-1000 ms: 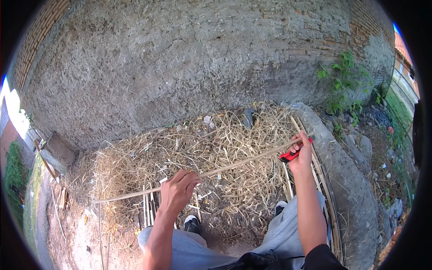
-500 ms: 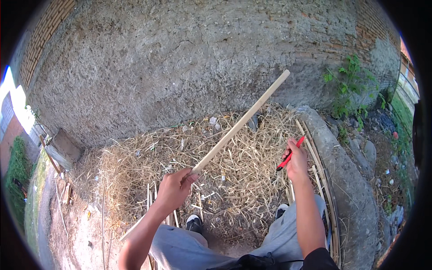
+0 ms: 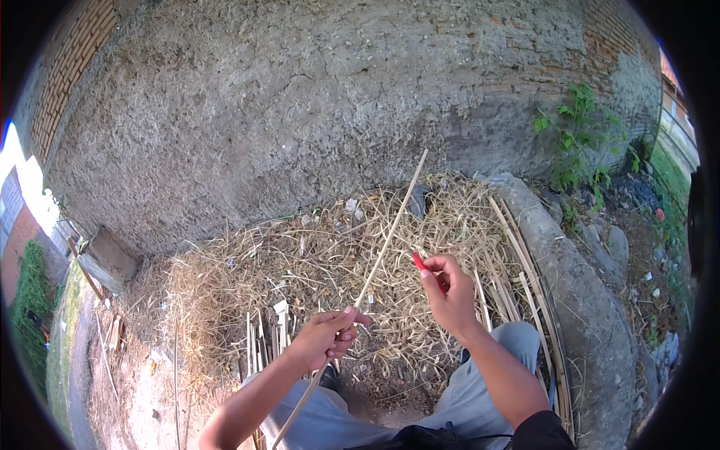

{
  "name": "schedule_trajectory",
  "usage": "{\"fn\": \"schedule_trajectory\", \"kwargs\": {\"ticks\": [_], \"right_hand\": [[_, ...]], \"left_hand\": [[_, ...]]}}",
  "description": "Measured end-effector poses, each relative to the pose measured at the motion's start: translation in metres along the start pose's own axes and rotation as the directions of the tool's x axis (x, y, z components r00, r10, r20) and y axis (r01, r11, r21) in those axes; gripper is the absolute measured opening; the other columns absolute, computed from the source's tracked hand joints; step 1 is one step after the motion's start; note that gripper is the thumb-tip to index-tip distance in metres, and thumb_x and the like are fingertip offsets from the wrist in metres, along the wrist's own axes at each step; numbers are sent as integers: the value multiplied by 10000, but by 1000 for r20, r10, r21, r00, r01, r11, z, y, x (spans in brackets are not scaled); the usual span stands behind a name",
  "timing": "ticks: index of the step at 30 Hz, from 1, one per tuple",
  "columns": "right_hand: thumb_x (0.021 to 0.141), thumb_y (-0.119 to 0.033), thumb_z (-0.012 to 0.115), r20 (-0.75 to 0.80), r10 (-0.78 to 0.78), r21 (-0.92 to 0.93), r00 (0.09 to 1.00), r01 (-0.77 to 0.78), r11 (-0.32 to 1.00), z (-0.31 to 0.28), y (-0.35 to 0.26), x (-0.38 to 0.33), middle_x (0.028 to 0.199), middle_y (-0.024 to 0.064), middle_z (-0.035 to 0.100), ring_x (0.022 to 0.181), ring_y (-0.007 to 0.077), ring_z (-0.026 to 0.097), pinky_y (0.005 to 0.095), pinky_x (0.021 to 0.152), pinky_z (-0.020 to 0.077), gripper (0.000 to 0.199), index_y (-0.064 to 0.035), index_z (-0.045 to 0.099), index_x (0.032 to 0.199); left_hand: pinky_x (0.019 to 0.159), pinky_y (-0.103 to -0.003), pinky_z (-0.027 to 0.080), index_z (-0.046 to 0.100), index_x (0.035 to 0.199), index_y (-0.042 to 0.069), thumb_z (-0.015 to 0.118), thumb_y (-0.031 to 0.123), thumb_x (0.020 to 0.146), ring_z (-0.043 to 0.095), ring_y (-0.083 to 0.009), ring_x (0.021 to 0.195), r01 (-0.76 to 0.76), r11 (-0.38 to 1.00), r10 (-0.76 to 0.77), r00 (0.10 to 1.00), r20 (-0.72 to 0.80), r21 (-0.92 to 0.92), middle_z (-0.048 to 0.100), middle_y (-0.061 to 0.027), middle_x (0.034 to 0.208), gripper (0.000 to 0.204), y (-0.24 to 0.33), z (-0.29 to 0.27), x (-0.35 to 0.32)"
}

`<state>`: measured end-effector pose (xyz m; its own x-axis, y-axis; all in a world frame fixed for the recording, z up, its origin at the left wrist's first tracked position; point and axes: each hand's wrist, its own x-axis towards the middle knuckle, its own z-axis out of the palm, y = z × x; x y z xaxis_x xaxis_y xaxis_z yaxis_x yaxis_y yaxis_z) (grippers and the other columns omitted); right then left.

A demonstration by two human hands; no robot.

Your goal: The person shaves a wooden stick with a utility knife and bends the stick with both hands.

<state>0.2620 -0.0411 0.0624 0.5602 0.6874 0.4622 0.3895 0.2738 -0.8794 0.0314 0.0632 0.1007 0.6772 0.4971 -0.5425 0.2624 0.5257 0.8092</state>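
Observation:
My left hand (image 3: pixel 328 336) is closed around a long pale bamboo strip (image 3: pixel 387 240). The strip slants from above my left thigh up toward the wall, its narrow edge facing me. To the right, my right hand (image 3: pixel 451 294) grips a slim red tool (image 3: pixel 418 260), and the red end sticks out past the thumb. Fingers cover most of the tool, so its exact kind cannot be made out. A gap separates the right hand from the strip.
Straw-like shavings (image 3: pixel 442 225) cover the ground before a rough wall (image 3: pixel 315 112). More strips (image 3: pixel 529 262) lie by the curved concrete edge (image 3: pixel 555 247) on the right, others (image 3: pixel 259 337) beside my left leg. A green plant (image 3: pixel 581 139) grows at far right.
The bamboo strip has turned from its broad face to its narrow edge and stands steeper, its far tip lower and further left. My right hand has moved left toward it with the red tool.

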Motion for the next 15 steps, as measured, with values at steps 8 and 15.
{"fn": "schedule_trajectory", "kwargs": {"ticks": [8, 15], "right_hand": [[872, -253, 734, 262, -139, -274, 955, 212, 938, 25, 9, -20, 901, 105, 729, 703, 260, 703, 340, 612, 562, 211, -66, 713, 968], [973, -314, 535, 388, 70, -589, 919, 188, 786, 36, 7, -34, 871, 160, 697, 714, 345, 692, 456, 600, 548, 279, -60, 586, 1078]], "left_hand": [[434, -205, 265, 548, 1221, -35, 425, 295, 1071, 313, -38, 517, -25, 988, 44, 992, 122, -150, 366, 47, 707, 382, -29, 4, 38], [435, -224, 271, 544, 991, 22, 548, 331, 1025, 323, -36, 507, -127, 987, 120, 990, 78, 99, 380, 62, 661, 311, -37, 3, 39]]}}
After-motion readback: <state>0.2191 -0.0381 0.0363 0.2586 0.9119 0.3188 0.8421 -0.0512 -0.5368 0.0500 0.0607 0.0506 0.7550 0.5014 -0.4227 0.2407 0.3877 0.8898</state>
